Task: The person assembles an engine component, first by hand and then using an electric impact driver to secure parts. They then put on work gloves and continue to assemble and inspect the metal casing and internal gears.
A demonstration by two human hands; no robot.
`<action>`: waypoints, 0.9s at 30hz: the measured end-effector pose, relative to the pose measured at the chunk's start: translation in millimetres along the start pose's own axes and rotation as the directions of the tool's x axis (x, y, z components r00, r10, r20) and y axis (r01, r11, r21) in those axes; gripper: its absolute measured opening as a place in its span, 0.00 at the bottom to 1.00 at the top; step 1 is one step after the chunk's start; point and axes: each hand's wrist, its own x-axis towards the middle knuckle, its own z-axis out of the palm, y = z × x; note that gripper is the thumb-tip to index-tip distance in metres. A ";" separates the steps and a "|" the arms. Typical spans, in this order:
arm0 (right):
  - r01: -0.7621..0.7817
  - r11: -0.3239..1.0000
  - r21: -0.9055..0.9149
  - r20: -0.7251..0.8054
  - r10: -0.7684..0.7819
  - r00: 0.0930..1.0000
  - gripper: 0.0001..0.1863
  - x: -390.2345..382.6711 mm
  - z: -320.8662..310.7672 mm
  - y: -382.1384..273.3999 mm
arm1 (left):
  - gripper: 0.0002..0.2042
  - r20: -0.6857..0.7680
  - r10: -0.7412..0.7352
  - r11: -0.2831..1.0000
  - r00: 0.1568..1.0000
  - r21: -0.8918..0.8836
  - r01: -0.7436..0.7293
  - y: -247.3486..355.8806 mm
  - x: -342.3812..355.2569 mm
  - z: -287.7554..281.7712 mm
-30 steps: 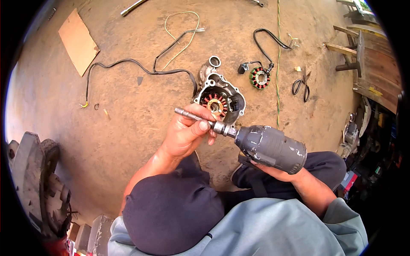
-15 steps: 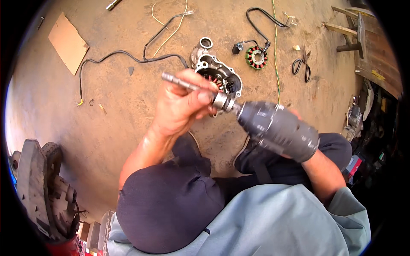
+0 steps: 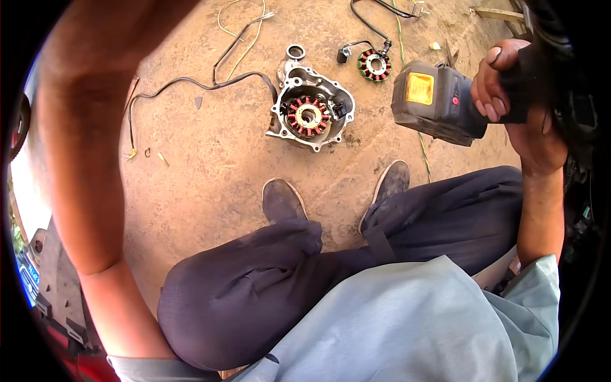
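My right hand (image 3: pixel 496 89) is closed round the black handle of a cordless impact wrench (image 3: pixel 439 105), held up at the right. Its battery end, with a yellow label, faces inward; its front end is lost in the dark at the rim. My left arm is raised close at the left, and the left hand (image 3: pixel 121 32) is a dark blur bent at the wrist. Its fingers are hidden past the upper edge. On the ground ahead lies an open metal engine cover (image 3: pixel 347 108) with a red-wound stator coil (image 3: pixel 307 116) inside it.
A second stator coil (image 3: pixel 375 65) with a black cable lies beyond the cover. A long black wiring lead (image 3: pixel 184 77) runs left from the cover. A green-yellow wire (image 3: pixel 422 149) crosses the ground at the right. My shoes (image 3: pixel 283 200) are just this side of the cover.
My left hand has let go of the wrench's front end and risen to the upper left. My right hand has swung the wrench up and right, uncovering the engine cover.
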 end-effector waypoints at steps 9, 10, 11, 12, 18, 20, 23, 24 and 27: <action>-0.267 0.954 -0.137 -0.104 0.254 0.962 0.30 4.9 -6.9 0.8 | 0.08 0.365 -0.137 0.535 0.921 0.810 -0.241 -58.2 49.1 -16.2; -0.352 0.908 -0.225 -0.118 0.333 0.935 0.28 7.2 -8.3 4.0 | 0.09 0.279 -0.216 0.389 0.936 0.904 -0.179 -64.5 41.4 -6.4; -0.349 0.913 -0.209 -0.116 0.331 0.936 0.21 5.2 -10.8 16.6 | 0.10 0.303 -0.181 0.456 0.936 0.869 -0.193 -80.7 36.3 -5.1; -0.364 0.907 -0.212 -0.120 0.346 0.931 0.21 4.6 -12.8 24.9 | 0.11 0.325 -0.143 0.527 0.935 0.825 -0.206 -105.9 29.4 -3.5; -0.563 0.750 -0.347 -0.075 0.576 0.814 0.13 24.5 11.4 55.8 | 0.10 0.276 -0.326 0.494 0.904 0.865 -0.086 -192.7 -1.4 -15.5; -0.583 0.723 -0.372 -0.032 0.617 0.786 0.17 28.2 13.9 63.4 | 0.09 0.287 -0.328 0.490 0.900 0.866 -0.098 -209.7 -11.7 -16.0; -0.560 0.697 -0.448 0.005 0.628 0.778 0.18 31.9 17.5 70.0 | 0.08 0.237 -0.330 0.528 0.914 0.849 -0.030 -223.9 -19.9 -10.0; -0.561 0.697 -0.447 0.005 0.629 0.777 0.18 32.6 18.2 70.1 | 0.08 0.225 -0.373 0.513 0.900 0.858 -0.002 -226.8 -21.9 -8.4; -0.566 0.655 -0.501 0.010 0.658 0.753 0.18 38.0 23.4 68.9 | 0.10 0.188 -0.407 0.526 0.894 0.848 0.061 -233.3 -23.3 -2.6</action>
